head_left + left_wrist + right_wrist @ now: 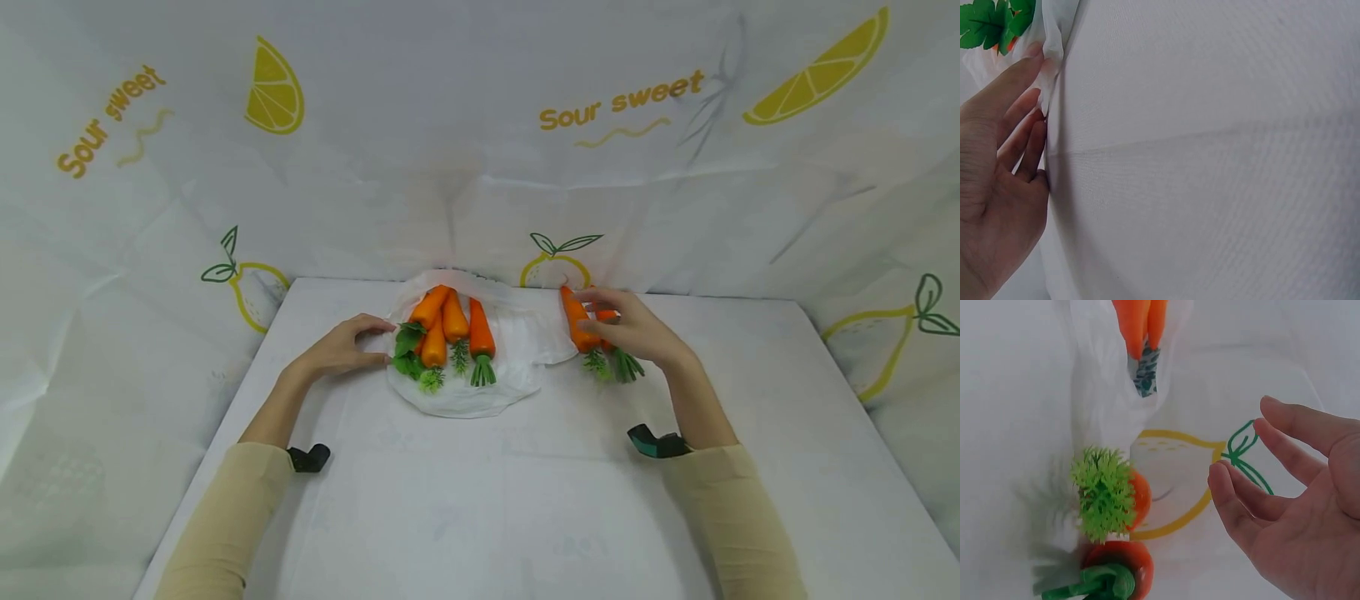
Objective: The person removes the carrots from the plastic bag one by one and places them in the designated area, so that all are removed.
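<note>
A white thin bag lies toward the back of the table, with several orange carrots and green leaves on or in it. At its left edge my left hand touches the bag with relaxed fingers, thumb and forefinger apart. In the left wrist view the left hand has its thumb tip against the bag. To the right of the bag lie two more carrots, one with feathery greens, one with a green stalk. Over them my right hand hovers, fingers parted, gripping nothing.
A white-covered table stretches in front of the bag. Behind it rises a pale cloth backdrop printed with lemons and lettering. A dark strap piece shows at the left wrist, and another dark piece at the right.
</note>
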Demonstrator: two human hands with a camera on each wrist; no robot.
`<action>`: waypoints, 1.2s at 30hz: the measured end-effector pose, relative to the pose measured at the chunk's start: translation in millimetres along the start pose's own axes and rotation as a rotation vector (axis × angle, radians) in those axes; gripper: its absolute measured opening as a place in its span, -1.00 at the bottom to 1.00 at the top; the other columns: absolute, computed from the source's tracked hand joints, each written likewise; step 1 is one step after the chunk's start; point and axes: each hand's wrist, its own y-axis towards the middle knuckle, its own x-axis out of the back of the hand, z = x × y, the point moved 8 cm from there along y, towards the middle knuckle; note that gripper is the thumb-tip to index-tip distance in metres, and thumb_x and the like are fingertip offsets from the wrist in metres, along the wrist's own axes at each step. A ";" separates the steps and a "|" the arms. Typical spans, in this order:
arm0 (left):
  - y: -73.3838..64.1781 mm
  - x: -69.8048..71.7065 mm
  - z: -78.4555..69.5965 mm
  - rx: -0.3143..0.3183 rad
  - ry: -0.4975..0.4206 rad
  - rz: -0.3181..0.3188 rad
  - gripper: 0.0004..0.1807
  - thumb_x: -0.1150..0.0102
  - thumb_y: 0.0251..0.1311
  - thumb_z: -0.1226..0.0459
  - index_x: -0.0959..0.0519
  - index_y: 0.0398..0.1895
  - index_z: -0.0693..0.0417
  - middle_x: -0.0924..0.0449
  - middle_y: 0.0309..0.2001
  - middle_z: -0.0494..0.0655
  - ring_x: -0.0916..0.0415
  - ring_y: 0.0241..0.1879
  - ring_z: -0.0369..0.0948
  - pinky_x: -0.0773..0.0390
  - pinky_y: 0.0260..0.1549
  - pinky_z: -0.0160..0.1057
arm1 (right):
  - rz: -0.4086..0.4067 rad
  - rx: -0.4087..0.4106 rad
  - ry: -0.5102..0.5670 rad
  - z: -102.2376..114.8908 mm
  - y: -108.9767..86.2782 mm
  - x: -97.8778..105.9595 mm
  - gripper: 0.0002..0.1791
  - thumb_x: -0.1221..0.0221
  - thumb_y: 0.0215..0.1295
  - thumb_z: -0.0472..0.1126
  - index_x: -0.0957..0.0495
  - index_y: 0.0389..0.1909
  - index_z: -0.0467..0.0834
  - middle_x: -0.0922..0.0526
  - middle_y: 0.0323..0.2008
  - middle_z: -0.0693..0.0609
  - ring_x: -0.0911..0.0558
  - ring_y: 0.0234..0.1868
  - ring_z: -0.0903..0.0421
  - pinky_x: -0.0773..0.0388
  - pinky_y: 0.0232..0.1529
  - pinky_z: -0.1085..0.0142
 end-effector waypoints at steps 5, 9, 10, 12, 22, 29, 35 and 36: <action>0.2 -0.1 -1.3 0.001 -0.002 0.005 -0.34 -0.55 0.29 0.14 -0.58 0.43 0.05 -0.55 0.41 0.17 -0.45 0.44 0.13 -0.34 0.58 0.26 | 0.047 0.019 0.021 9.4 10.8 -13.7 -0.49 -0.27 0.57 -0.20 -0.52 0.45 -0.24 -0.39 0.59 -0.26 -0.54 0.36 -0.36 -0.66 0.08 0.34; -0.7 -0.3 -1.6 0.008 -0.006 0.007 -0.34 -0.55 0.29 0.15 -0.57 0.43 0.07 -0.54 0.42 0.18 -0.43 0.45 0.14 -0.32 0.59 0.27 | 0.080 0.035 0.019 15.5 18.3 -22.8 -0.47 -0.29 0.57 -0.17 -0.51 0.46 -0.23 -0.33 0.60 -0.21 -0.53 0.38 -0.34 -0.70 0.12 0.27; -0.7 -0.3 -1.6 0.008 -0.007 0.007 -0.34 -0.55 0.29 0.16 -0.57 0.43 0.07 -0.54 0.42 0.18 -0.43 0.45 0.14 -0.32 0.59 0.27 | 0.085 0.038 0.019 16.8 19.9 -25.0 -0.46 -0.30 0.56 -0.17 -0.50 0.46 -0.23 -0.34 0.59 -0.20 -0.52 0.39 -0.35 -0.70 0.20 0.17; -0.5 -0.4 -1.5 0.008 -0.005 0.006 -0.34 -0.54 0.29 0.16 -0.57 0.43 0.07 -0.54 0.41 0.18 -0.43 0.45 0.14 -0.32 0.59 0.27 | 0.095 0.051 0.014 20.2 23.3 -29.6 -0.46 -0.31 0.56 -0.17 -0.50 0.47 -0.22 -0.41 0.53 -0.17 -0.47 0.47 -0.34 -0.62 0.37 -0.03; -0.8 0.2 -1.9 0.007 -0.013 0.000 -0.34 -0.54 0.29 0.14 -0.58 0.43 0.05 -0.55 0.41 0.17 -0.44 0.44 0.14 -0.33 0.59 0.28 | 0.175 0.102 0.040 32.1 41.1 -60.4 -0.49 -0.32 0.54 -0.20 -0.53 0.43 -0.19 -0.51 0.47 -0.27 -0.49 0.46 -0.39 -0.58 0.44 -0.23; -1.0 0.0 -4.1 0.005 -0.011 -0.002 -0.35 -0.54 0.29 0.15 -0.58 0.43 0.06 -0.55 0.41 0.18 -0.44 0.44 0.15 -0.33 0.59 0.28 | 0.237 0.117 0.037 37.8 52.5 -84.3 -0.48 -0.31 0.54 -0.22 -0.52 0.44 -0.24 -0.53 0.47 -0.30 -0.54 0.44 -0.36 -0.61 0.42 -0.23; -1.2 -0.7 -5.5 -0.001 -0.005 -0.005 -0.35 -0.53 0.30 0.18 -0.58 0.43 0.08 -0.55 0.39 0.19 -0.45 0.42 0.14 -0.36 0.57 0.27 | 0.319 0.144 0.008 37.4 69.0 -107.8 -0.47 -0.22 0.57 -0.26 -0.45 0.46 -0.34 -0.53 0.45 -0.35 -0.56 0.42 -0.37 -0.57 0.45 -0.24; -1.2 -0.8 -5.6 -0.002 -0.003 -0.006 -0.35 -0.53 0.30 0.18 -0.57 0.43 0.08 -0.55 0.39 0.20 -0.45 0.42 0.15 -0.36 0.57 0.27 | 0.333 0.142 0.012 36.4 71.7 -111.1 -0.48 -0.20 0.57 -0.27 -0.44 0.46 -0.35 -0.53 0.44 -0.36 -0.56 0.43 -0.38 -0.56 0.47 -0.24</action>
